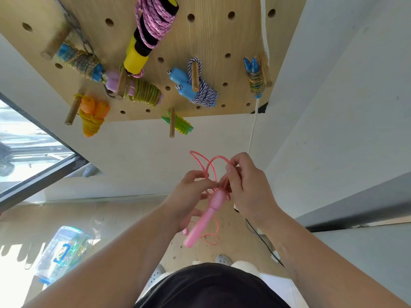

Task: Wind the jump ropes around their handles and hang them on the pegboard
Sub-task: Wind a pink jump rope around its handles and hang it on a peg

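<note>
Pegboard (213,38): several wound jump ropes (205,92) already hang on pegs. Pink jump rope (201,221) is held below the board, cord in loose loops. Left hand (189,196) pinches the cord at the handle top; right hand (246,187) pinches a loop. Winding looks barely begun; hanging remains.

Bright daylight pours from the window (26,138) at left, overexposing the floor (15,274); wide-angle bending warps the edges.
</note>
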